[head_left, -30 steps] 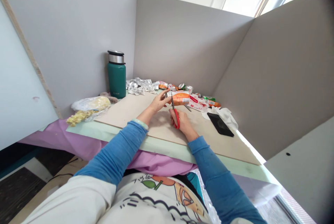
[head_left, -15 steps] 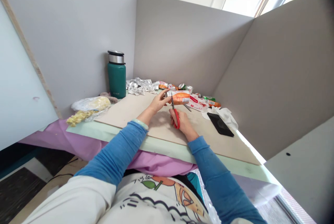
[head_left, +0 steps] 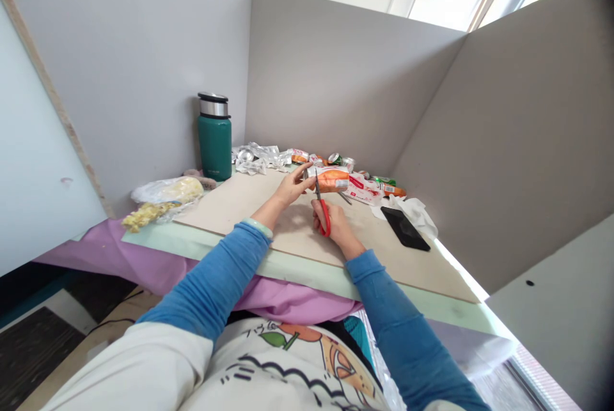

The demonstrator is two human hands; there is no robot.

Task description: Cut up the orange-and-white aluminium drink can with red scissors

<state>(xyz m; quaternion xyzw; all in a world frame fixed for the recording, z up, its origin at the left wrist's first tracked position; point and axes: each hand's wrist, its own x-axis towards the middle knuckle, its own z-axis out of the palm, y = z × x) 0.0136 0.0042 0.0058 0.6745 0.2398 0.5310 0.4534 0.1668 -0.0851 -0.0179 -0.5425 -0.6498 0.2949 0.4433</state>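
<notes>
My left hand [head_left: 291, 187] pinches the left end of an orange and white snack packet [head_left: 332, 179] and holds it just above the board. Red-handled scissors [head_left: 322, 208] are gripped in my right hand [head_left: 337, 224], with the blades pointing up at the packet's left end, close to my left fingers. Both hands are closed around what they hold. Blue sleeves cover both forearms.
A green flask [head_left: 214, 140] stands at the back left. Crumpled foil [head_left: 258, 157] and several snack packets [head_left: 369, 188] lie along the back wall. A black phone [head_left: 404, 227] rests on white tissue at the right. A plastic bag of yellow bits [head_left: 160, 197] lies left. Grey partition walls enclose the beige board [head_left: 268, 206].
</notes>
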